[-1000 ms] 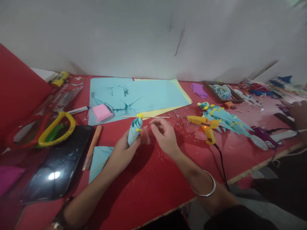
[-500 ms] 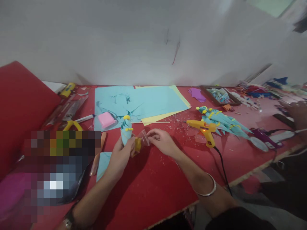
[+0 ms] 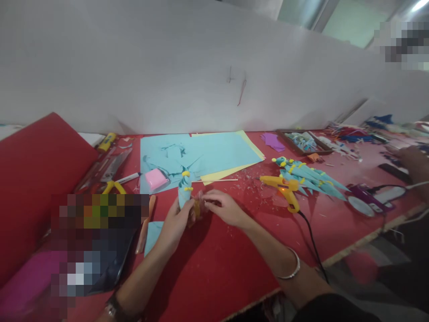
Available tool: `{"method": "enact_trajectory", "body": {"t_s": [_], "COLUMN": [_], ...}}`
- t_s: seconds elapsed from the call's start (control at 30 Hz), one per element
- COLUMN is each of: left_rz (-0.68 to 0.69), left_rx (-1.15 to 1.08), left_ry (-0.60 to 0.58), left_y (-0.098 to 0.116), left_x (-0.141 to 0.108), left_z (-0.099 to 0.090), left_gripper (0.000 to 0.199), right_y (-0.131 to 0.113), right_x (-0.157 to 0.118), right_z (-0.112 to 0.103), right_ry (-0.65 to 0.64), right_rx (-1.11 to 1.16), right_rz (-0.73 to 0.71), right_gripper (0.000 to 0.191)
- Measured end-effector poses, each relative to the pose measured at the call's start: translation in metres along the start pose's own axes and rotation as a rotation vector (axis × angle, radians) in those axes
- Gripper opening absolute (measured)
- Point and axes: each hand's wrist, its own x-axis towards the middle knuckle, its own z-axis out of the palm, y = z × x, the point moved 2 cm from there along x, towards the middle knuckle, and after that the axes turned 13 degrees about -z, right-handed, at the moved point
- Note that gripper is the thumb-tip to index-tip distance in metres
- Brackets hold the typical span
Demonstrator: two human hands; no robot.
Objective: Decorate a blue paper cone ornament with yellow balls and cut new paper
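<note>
My left hand is closed around a light blue paper cone that stands upright with yellow pieces at its tip and side. Beside the cone, a small clear bag with yellow contents hangs near the left fingers. The thumb and fingers of my right hand are pinched at the bag's upper edge. A yellow glue gun with a lit orange light lies to the right. Behind it are several finished-looking blue cones with yellow bits.
Blue sheets lie at the back, with a pink block and a thin stick. A tray stands back right. Yellow-handled pliers and a marker lie left. Another person's hand is far right.
The view has shifted, so the table sits lower and slightly right. My right hand has come closer to my left, and the small bag looks more bunched between them.
</note>
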Motion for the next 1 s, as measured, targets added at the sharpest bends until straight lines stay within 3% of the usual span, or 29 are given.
{"method": "enact_trajectory", "body": {"t_s": [0.17, 0.37, 0.6, 0.8, 1.0], "left_rz": [-0.04, 0.06, 0.049, 0.046, 0.043], "left_rx": [-0.025, 0.081, 0.116, 0.153, 0.154], "left_ry": [-0.003, -0.046, -0.021, -0.045, -0.068], "left_y": [0.0, -0.006, -0.004, -0.006, -0.005], "left_x": [0.002, 0.005, 0.004, 0.009, 0.01], "left_z": [-0.002, -0.004, -0.004, -0.006, -0.005], "left_gripper": [0.02, 0.024, 0.024, 0.025, 0.022], "right_y": [-0.001, -0.001, -0.002, 0.004, 0.003], "right_x": [0.002, 0.003, 0.006, 0.012, 0.01], "right_z": [0.002, 0.007, 0.01, 0.011, 0.01], "right_ry": [-0.039, 0.023, -0.053, -0.071, -0.071], "right_rx": [-0.03, -0.013, -0.154, -0.167, -0.227], "right_rz": [-0.049, 0.019, -0.044, -0.009, -0.084], "right_gripper": [0.022, 0.013, 0.014, 0.013, 0.018]}}
